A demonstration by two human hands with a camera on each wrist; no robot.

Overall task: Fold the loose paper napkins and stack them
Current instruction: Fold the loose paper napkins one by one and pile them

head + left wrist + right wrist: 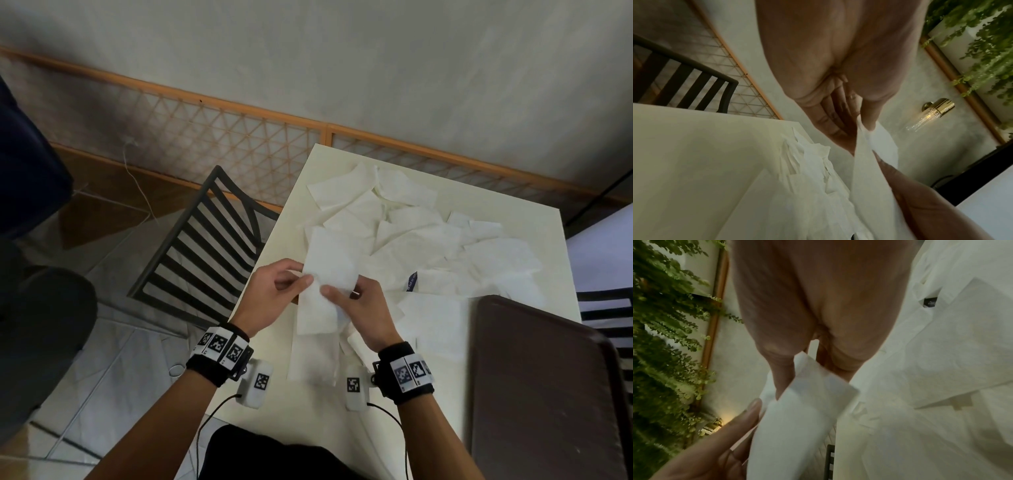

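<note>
A long white paper napkin (327,270) is held up above the cream table (277,342), bent in the middle. My left hand (291,281) pinches its left edge between thumb and fingers. My right hand (337,294) pinches it from the right, thumb on top. The left wrist view has the napkin (863,162) hanging edge-on from my left hand (861,125). Seen from the right wrist, the napkin (797,410) hangs from my right hand (801,378), with a left finger beside it. A heap of loose napkins (411,236) covers the far half of the table.
A dark brown tray (537,383) lies on the table's near right corner. A black slatted chair (202,240) stands at the table's left edge. More flat napkins (431,322) lie between my hands and the tray. A lattice screen (205,137) runs along the wall.
</note>
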